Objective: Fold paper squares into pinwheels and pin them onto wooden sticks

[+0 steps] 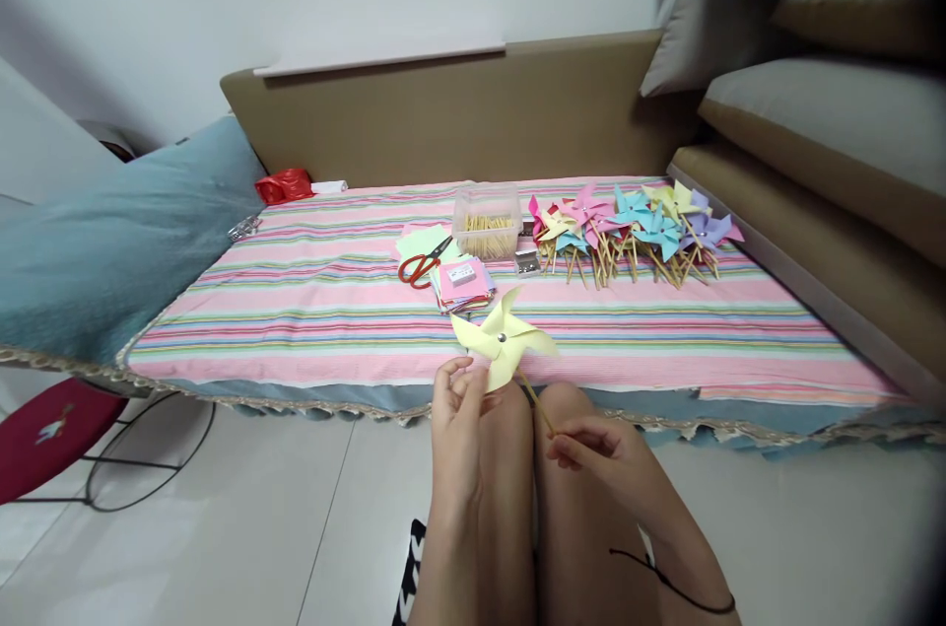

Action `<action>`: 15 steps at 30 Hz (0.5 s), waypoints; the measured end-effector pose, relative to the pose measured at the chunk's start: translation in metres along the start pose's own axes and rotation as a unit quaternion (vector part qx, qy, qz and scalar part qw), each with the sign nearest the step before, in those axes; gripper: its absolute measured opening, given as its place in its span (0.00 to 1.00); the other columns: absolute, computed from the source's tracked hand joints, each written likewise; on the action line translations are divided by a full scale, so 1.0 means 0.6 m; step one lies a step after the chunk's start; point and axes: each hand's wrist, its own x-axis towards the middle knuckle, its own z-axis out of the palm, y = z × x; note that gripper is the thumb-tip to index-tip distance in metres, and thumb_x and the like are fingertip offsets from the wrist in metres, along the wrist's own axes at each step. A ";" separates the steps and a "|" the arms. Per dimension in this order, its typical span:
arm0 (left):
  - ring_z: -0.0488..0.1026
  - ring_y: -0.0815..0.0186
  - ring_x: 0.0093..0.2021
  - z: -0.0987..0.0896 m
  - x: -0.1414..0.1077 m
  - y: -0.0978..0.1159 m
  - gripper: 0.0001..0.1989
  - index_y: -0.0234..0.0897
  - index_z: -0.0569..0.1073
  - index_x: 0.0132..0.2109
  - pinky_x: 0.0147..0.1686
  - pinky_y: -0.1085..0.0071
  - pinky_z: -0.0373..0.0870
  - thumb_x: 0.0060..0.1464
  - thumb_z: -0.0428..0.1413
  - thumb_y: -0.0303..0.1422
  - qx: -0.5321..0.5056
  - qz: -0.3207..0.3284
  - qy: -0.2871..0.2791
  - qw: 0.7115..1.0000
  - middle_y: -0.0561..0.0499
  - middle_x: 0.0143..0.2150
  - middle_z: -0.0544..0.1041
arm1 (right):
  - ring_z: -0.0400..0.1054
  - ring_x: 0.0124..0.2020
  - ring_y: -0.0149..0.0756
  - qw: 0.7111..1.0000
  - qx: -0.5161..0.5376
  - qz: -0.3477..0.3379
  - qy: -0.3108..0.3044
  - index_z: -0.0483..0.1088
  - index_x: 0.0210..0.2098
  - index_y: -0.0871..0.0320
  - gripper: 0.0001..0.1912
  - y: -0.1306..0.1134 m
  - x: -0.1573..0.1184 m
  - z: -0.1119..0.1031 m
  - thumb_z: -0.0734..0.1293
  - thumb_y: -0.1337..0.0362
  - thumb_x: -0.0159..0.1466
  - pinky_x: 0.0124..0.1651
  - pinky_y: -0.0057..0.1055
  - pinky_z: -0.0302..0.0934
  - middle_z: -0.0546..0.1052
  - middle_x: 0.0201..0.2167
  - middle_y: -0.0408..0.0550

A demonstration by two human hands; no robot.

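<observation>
Forearms (452, 527) reach up from the bottom of my view, the right one wearing a black cord (650, 563), with bare knees (505, 488) between them. I have the left hand (456, 404) loosely curled, the lower petal of a yellow pinwheel (506, 350) between its thumb and fingers; how firmly, I cannot tell. I have the right hand (598, 444) pinched on the pinwheel's stick (537, 403) near its bottom end. It leans, petals up and leftward, above the knees. Just beyond, on striped cloth (296, 311), I see stacked paper (469, 292) bearing a small case (462, 273), with red-handled scissors (418, 269) at its left. Behind stands a clear tub (473, 203) of loose sticks (488, 234). Right of that lies a colourful pile of pinwheels (636, 222); far left, a red bag (285, 186).
</observation>
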 end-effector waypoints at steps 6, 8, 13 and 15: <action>0.77 0.62 0.41 0.013 0.000 -0.018 0.16 0.36 0.76 0.44 0.44 0.68 0.71 0.52 0.60 0.41 0.058 -0.032 -0.086 0.994 0.44 0.39 0.81 | 0.71 0.26 0.35 0.998 0.024 -0.030 0.052 0.79 0.32 0.59 0.18 -0.003 0.009 0.017 0.71 0.49 0.56 0.31 0.33 0.66 0.81 0.26 0.49; 0.78 0.61 0.39 0.020 -0.002 -0.026 0.14 0.35 0.78 0.41 0.40 0.69 0.71 0.48 0.63 0.39 0.082 -0.040 -0.130 0.987 0.45 0.37 0.81 | 0.71 0.25 0.36 0.998 0.032 -0.038 0.048 0.79 0.31 0.59 0.19 -0.006 0.013 0.025 0.71 0.48 0.55 0.30 0.33 0.66 0.80 0.25 0.48; 0.78 0.62 0.32 0.027 0.004 -0.043 0.12 0.35 0.79 0.38 0.30 0.71 0.72 0.46 0.64 0.36 0.046 -0.056 -0.139 0.988 0.47 0.31 0.81 | 0.73 0.27 0.38 0.998 0.027 -0.044 0.022 0.79 0.33 0.57 0.19 -0.007 0.022 0.036 0.72 0.47 0.55 0.32 0.35 0.69 0.80 0.27 0.48; 0.79 0.62 0.34 0.025 0.010 -0.046 0.11 0.35 0.79 0.36 0.36 0.69 0.74 0.45 0.65 0.36 0.046 -0.041 -0.119 0.991 0.47 0.31 0.81 | 0.74 0.29 0.38 0.998 0.006 -0.060 0.036 0.79 0.35 0.57 0.19 -0.002 0.026 0.037 0.71 0.47 0.56 0.33 0.35 0.70 0.81 0.29 0.49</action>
